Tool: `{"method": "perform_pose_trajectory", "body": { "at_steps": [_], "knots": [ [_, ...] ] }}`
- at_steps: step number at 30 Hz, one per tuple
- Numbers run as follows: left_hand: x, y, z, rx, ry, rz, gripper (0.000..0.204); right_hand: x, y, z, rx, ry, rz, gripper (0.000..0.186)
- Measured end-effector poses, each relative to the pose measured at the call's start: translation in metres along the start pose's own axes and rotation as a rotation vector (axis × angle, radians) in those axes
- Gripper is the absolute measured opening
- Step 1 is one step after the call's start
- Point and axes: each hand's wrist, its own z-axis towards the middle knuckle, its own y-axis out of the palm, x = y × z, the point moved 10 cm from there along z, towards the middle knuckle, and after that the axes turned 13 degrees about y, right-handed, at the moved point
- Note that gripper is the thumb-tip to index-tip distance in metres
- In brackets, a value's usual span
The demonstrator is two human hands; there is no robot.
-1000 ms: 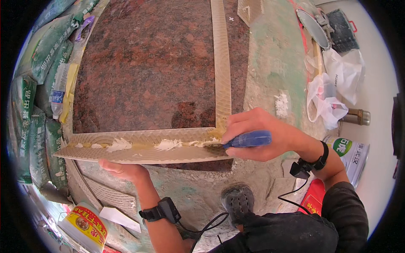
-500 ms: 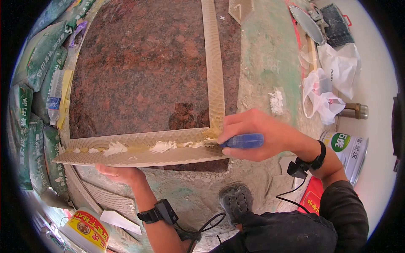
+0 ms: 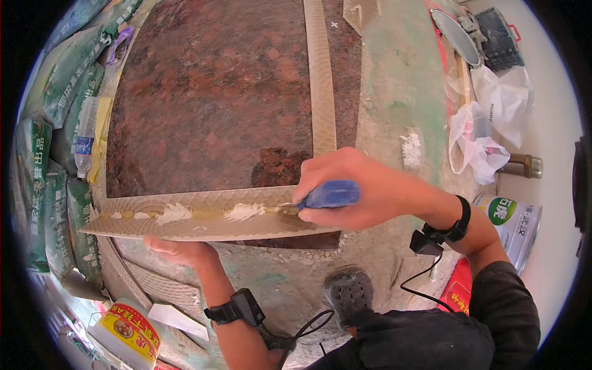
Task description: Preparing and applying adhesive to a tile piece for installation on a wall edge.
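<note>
A: What can't you make out?

B: The blade of the blue-handled scraper (image 3: 327, 194) — it is tucked under the right hand (image 3: 351, 188), so only the handle shows. The left hand (image 3: 182, 250) sits below the beige tile strip (image 3: 203, 219), its fingertips hidden behind the strip's underside.

A: And the fingers themselves?

B: The right fingers (image 3: 320, 166) are curled tight around the handle, pressed together, thumb beneath. The left fingers I cannot tell — spread or closed — only that the hand props the strip from below.

A: Where is the strip?

B: Lying crosswise, just ahead of the left knuckles, running from the right fingertips out to the left. White adhesive (image 3: 243, 211) lies in 2 clear dabs on it, just left of the scraper.

A: Room at the edges?

B: Beyond the right fingers spreads the red granite slab (image 3: 209, 92), bare, with a 2nd beige strip (image 3: 320, 74) running away from the fingers along it. A shoe (image 3: 348, 293) sits below the right wrist.
</note>
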Motion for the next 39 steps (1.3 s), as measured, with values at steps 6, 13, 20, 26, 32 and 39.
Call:
{"method": "perform_pose_trajectory", "body": {
  "at_steps": [6, 13, 20, 26, 32, 39],
  "knots": [
    [-0.003, -0.002, -0.002, 0.049, -0.055, -0.053, 0.064, -0.009, 0.022, 0.005, -0.083, -0.034, -0.149, 0.015],
    [-0.007, -0.007, 0.0, -0.018, 0.112, 0.13, 0.053, -0.012, 0.023, 0.028, -0.025, -0.07, -0.077, 0.014],
    [0.003, -0.006, -0.006, -0.064, 0.355, 0.331, 0.048, -0.022, 0.024, 0.032, -0.032, -0.081, -0.012, 0.018],
    [-0.014, -0.01, 0.0, 0.006, 0.144, 0.07, 0.043, -0.012, 0.024, 0.043, -0.078, -0.054, -0.058, 0.017],
    [-0.001, -0.009, -0.008, -0.014, 0.276, 0.369, 0.048, -0.03, 0.042, 0.04, -0.143, -0.061, -0.076, 0.013],
    [-0.011, -0.002, -0.01, 0.064, -0.073, -0.184, 0.066, -0.07, 0.024, 0.108, -0.051, -0.052, -0.004, 0.013]
  ]
}}
